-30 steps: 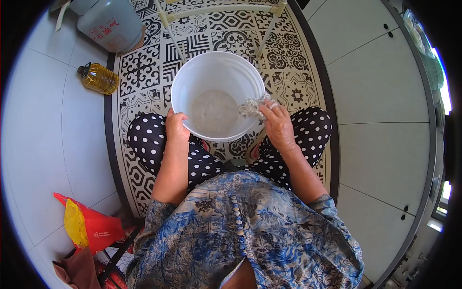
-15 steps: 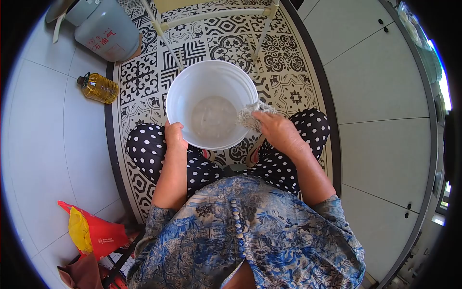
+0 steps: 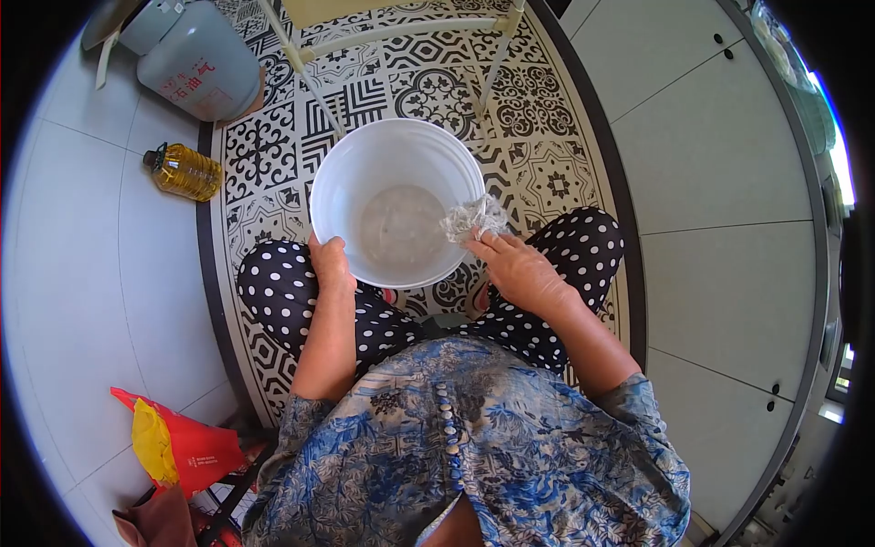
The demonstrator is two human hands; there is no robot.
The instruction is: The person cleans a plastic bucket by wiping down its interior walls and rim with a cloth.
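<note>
A white plastic bucket (image 3: 339,187) stands upright between my knees, its mouth facing me. A little cloudy, greyish residue or liquid shows at its bottom; I cannot tell which. My left hand (image 3: 331,264) grips the near left of the bucket's rim, thumb on top and the other fingers hidden behind the wall. In my right hand (image 3: 524,273) is a crumpled greyish-white rag (image 3: 478,217), pressed over the right side of the rim. Part of the rag hangs inside the opening.
Beyond the bucket stands a cream metal-framed chair (image 3: 401,35) on patterned tiles. A grey gas cylinder (image 3: 200,64) and a bottle of yellow oil (image 3: 187,171) are at left. A red bag (image 3: 205,451) lies lower left. Pale cabinets (image 3: 729,164) line the right.
My right hand and the rag have shifted slightly left and nearer along the rim. The bucket has moved slightly left and toward me, with my left hand still on it.
</note>
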